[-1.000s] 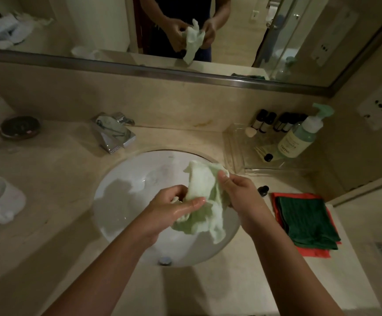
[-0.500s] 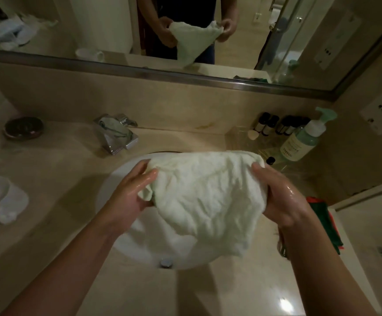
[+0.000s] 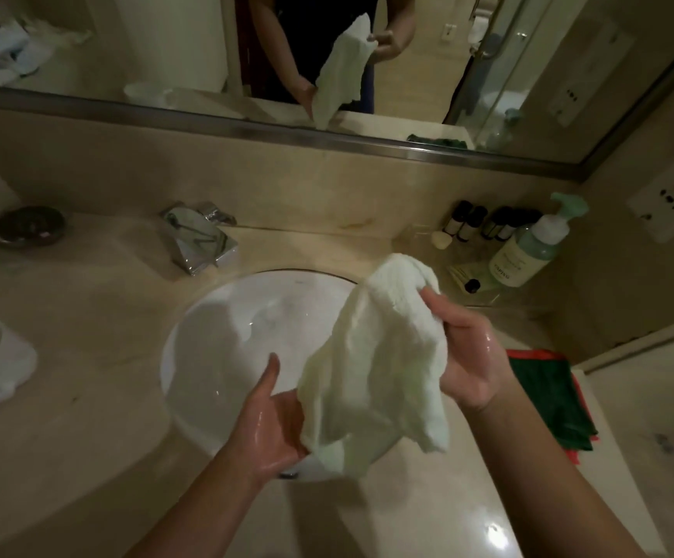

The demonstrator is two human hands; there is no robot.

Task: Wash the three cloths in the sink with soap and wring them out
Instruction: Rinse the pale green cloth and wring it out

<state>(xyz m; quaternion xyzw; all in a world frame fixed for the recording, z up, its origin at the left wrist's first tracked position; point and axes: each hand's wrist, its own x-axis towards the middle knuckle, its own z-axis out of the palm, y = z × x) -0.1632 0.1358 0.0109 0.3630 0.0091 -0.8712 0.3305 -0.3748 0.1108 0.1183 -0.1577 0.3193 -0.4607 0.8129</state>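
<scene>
Pale-green washcloth (image 3: 375,356), spread wide half a second earlier, now hung gathered between our gripping hands (image 3: 470,356) over the sink (image 3: 214,336), ready for wringing.

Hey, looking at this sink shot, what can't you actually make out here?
- Left hand, head view: the pale green cloth covers its fingertips, so its grip is unclear.
- Red cloth: the dark green cloth lies on it, only edges show.
- Pump bottle label: too small and blurred to read.
- Sink drain: hidden behind the left hand and cloth.
- Dark dish contents: too dim.
</scene>
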